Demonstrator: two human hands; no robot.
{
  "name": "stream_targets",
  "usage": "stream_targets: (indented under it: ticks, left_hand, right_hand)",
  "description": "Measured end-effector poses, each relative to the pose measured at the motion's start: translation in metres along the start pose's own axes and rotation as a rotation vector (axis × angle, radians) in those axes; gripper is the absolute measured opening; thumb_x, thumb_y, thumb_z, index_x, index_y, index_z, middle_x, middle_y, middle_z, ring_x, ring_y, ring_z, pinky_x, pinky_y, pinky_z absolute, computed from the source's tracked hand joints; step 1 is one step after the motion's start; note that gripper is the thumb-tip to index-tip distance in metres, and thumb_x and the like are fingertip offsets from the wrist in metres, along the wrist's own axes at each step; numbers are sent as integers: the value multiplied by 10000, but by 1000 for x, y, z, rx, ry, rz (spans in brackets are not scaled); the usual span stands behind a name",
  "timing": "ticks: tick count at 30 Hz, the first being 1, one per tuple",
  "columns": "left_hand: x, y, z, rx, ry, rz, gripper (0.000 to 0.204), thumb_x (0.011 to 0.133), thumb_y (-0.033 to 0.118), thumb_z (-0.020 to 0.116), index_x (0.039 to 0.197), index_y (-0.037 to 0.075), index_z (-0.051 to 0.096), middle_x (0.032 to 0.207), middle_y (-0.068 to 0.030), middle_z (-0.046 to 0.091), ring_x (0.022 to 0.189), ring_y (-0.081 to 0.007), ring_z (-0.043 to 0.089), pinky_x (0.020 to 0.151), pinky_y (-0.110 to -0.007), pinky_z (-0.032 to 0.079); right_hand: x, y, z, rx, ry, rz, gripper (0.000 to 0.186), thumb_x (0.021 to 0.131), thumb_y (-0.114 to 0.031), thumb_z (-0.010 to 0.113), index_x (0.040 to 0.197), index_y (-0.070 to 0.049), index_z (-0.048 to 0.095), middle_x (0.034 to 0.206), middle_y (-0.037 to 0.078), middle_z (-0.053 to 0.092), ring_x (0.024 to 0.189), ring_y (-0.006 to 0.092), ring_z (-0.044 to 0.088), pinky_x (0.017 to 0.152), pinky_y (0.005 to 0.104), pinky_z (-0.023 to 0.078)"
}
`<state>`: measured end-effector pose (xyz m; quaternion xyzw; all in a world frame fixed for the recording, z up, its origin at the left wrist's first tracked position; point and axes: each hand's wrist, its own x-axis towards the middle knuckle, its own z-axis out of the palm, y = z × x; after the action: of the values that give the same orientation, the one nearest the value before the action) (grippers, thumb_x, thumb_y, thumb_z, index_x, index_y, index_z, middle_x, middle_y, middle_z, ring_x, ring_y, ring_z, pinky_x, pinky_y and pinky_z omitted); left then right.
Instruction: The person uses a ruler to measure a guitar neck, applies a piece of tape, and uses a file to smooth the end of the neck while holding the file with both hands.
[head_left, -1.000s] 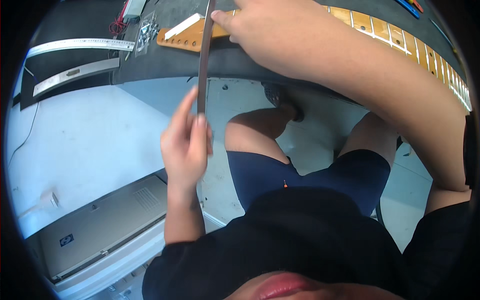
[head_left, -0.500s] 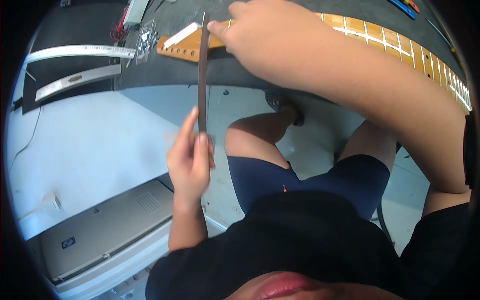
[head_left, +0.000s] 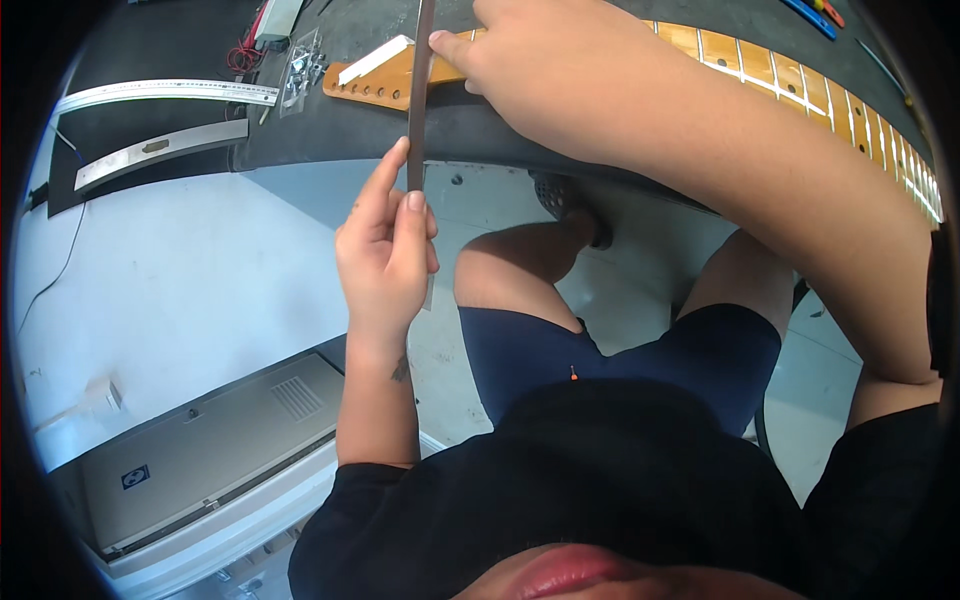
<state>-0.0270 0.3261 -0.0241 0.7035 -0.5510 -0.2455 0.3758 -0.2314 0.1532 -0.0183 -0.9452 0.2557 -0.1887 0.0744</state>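
Note:
A guitar neck [head_left: 715, 48] of glossy amber wood, with fret wires and white strips, lies along the far bench, its headstock [head_left: 398, 92] at the left. Across it, near the headstock, runs a long, dark flat file [head_left: 420, 110], its far end cut off by the top of the picture. My left hand [head_left: 388, 240] is closed around the near part, forefinger stretched along it, and a pale end shows below. My right hand [head_left: 525, 70] is closed over the neck, thumb close beside the file; its other fingers are partly hidden.
At the left lie a steel ruler [head_left: 170, 95], a metal level-like bar [head_left: 160, 152], a clear bag of small hardware [head_left: 300, 72] and red wires [head_left: 243, 55]. Blue-handled tools [head_left: 808, 18] rest at far right. A metal cabinet [head_left: 220, 450] stands at lower left.
My left hand has pushed away from my body, carrying the file forward across the neck until its tip left the picture. My right hand stays at almost the same place.

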Motion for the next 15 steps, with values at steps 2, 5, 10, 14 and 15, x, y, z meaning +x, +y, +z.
stream_targets:
  ticks: [2,5,10,14,15]
  left_hand:
    - [-26,-11,-6,13,-31,20,485,1139,25,577,1617,-56,563,785,-25,634,568,-50,527,514,-218,425]
    - [-68,-21,-38,84,-39,-2,491,1138,36,587,1627,-18,573,803,-19,637,544,-45,511,490,-215,412]
    - [1,22,-12,29,-26,-109,498,1133,37,576,1626,-29,572,753,-2,610,547,-49,520,493,-211,409]
    - [-60,28,-27,152,-64,-33,489,1123,12,563,1603,-78,570,752,-4,620,541,-48,525,497,-208,410]
    - [-52,25,-29,129,-60,-42,488,1121,12,567,1601,-77,574,742,-2,615,541,-50,527,496,-209,409]
  right_hand:
    - [-6,7,5,21,-7,-28,358,1102,-172,566,1329,49,733,1169,229,767,1114,378,780,954,443,627]
    - [2,-1,12,18,38,-21,350,1096,-171,570,1311,50,736,1161,231,768,1100,380,784,941,446,631]
    - [-3,7,-1,20,34,-30,335,1086,-163,576,1286,51,739,1130,239,772,1092,381,791,932,443,637]
    - [-1,0,3,45,-22,-78,332,1083,-163,579,1282,49,739,1141,238,772,1110,383,789,939,444,635]
    - [0,-3,5,18,-1,-33,332,1083,-163,578,1286,45,739,1147,237,771,1115,384,788,945,446,633]
